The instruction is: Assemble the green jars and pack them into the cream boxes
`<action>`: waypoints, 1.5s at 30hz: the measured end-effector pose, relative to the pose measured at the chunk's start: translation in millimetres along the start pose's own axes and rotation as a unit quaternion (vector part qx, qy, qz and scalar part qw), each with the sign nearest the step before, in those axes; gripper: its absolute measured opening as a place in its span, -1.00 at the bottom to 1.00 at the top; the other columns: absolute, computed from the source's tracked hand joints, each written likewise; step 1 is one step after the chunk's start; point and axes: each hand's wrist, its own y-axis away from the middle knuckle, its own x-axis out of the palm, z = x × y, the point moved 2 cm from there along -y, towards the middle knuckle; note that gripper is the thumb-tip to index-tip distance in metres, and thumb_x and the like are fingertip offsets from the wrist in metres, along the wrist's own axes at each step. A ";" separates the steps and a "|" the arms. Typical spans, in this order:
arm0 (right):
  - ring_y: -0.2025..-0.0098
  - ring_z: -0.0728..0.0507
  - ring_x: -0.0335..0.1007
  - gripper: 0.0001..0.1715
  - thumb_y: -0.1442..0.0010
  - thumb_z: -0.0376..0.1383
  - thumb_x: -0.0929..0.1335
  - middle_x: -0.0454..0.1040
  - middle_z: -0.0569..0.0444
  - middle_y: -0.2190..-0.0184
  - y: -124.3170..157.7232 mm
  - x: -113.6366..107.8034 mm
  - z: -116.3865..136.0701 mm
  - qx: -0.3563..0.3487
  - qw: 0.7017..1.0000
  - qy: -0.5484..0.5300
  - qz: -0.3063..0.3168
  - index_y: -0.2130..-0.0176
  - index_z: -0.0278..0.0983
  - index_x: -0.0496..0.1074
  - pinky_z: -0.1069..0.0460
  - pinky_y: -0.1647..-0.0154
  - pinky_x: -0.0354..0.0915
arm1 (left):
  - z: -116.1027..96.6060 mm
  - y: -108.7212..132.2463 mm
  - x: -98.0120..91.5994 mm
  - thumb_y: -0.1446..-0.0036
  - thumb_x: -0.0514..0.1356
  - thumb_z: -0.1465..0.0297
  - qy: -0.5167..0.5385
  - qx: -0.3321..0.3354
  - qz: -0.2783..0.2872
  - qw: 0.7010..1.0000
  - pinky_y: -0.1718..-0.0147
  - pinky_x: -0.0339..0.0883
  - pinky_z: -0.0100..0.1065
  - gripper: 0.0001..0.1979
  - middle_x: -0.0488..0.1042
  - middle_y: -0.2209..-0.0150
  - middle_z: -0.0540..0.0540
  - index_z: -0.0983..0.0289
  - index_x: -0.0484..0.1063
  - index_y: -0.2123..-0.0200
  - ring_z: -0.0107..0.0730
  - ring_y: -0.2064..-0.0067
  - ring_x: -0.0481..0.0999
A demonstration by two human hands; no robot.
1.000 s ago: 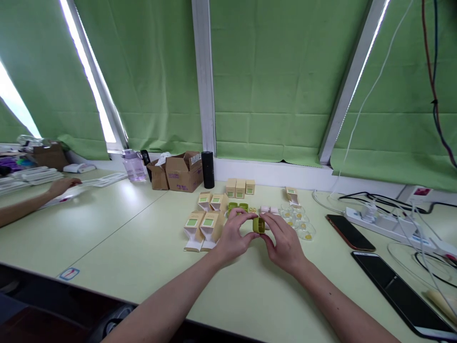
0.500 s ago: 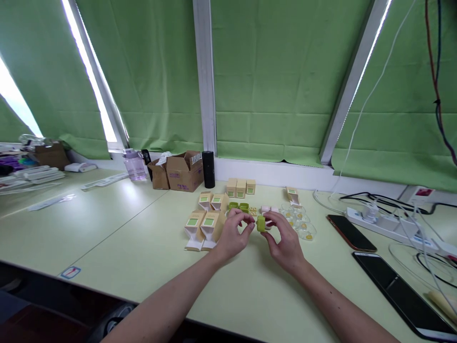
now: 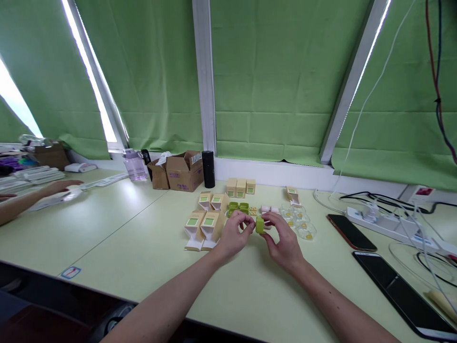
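Observation:
Between the thumb and fingers of my right hand (image 3: 283, 240) is a small green box-like piece (image 3: 260, 225), held above the table. My left hand (image 3: 235, 233) is pinched closed right beside its left side; whether anything tiny is between those fingertips is hidden. Behind my hands lie several green square pieces (image 3: 238, 208), small yellow pieces (image 3: 253, 211) and pale pink pieces (image 3: 269, 209). To the left stand several opened tan cartons (image 3: 210, 224) with green labels. Clear plastic cups (image 3: 306, 230) with yellow bits sit right of my right hand.
Closed small cartons (image 3: 241, 187) and one opened carton (image 3: 293, 196) stand toward the wall. A black cylinder (image 3: 208, 169), cardboard box (image 3: 184, 171) and purple bottle (image 3: 134, 165) are back left. Phones (image 3: 352, 232), a tablet (image 3: 403, 290) and a power strip (image 3: 391, 227) lie right. Another person's hand (image 3: 60, 186) reaches in left.
The green piece and my left fingertips have come together, the piece shifting slightly left. Another person's arm has come into view at the far left.

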 end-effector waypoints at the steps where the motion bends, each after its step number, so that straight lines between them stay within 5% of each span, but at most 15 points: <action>1: -0.12 -0.27 0.47 -0.53 -0.33 -0.40 0.31 0.49 -0.13 -0.09 0.1 0.1 -0.5 0.000 1.000 -0.001 0.000 -0.19 -0.16 0.31 -0.19 0.04 0.57 | -0.4 -0.1 -0.1 -0.20 0.23 0.35 0.003 -0.002 0.001 1.000 0.25 0.40 -0.30 -0.89 0.45 0.32 0.09 0.24 0.50 0.36 -0.29 0.21 0.46; 45: -0.12 -0.26 0.50 -0.57 -0.32 -0.36 0.33 0.50 -0.11 -0.09 0.2 0.2 -2.6 0.015 1.000 -0.009 -0.004 -0.16 -0.15 0.34 -0.18 0.03 0.61 | -2.5 0.3 -1.6 -0.17 0.24 0.39 0.025 -0.028 -0.009 0.999 0.26 0.40 -0.32 -0.90 0.45 0.36 0.06 0.26 0.50 0.39 -0.34 0.28 0.49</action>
